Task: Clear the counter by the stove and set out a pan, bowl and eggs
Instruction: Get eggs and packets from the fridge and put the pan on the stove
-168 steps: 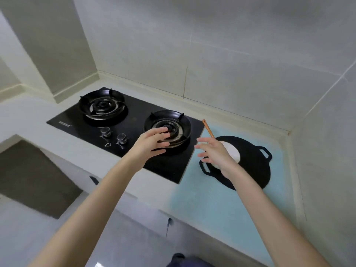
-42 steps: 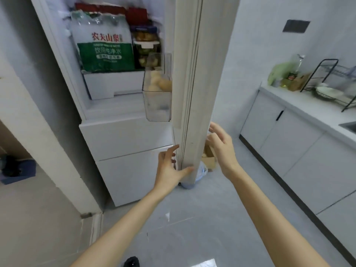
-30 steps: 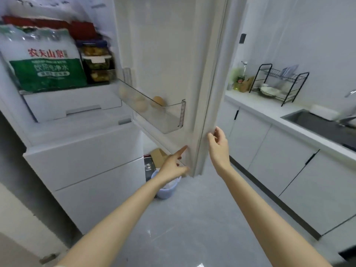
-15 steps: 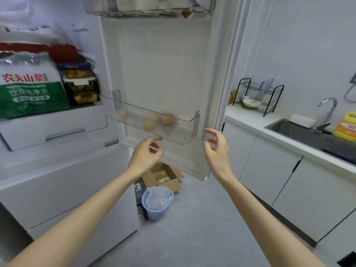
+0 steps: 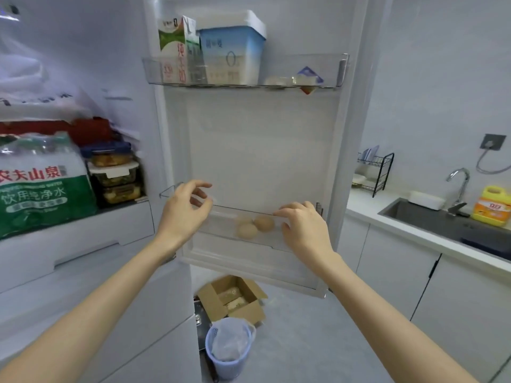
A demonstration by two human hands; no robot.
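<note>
**Desk:** Where are the eggs?

**Photographer:** Two eggs [image 5: 247, 231], pale brown and smooth-shelled, lie touching side by side in the clear lower bin [image 5: 235, 210] of the open fridge door [image 5: 262, 147]. They show through the bin's front wall, in its right half.

**Desk:** And the hands?

**Photographer:** The left hand [image 5: 184, 214] hovers over the bin's left end, fingers loosely curled, gripping nothing. The right hand [image 5: 305, 229] hangs just right of the eggs, fingers bent downward and fingertips [image 5: 279, 214] at the rim. Whether they touch it cannot be told.
</note>
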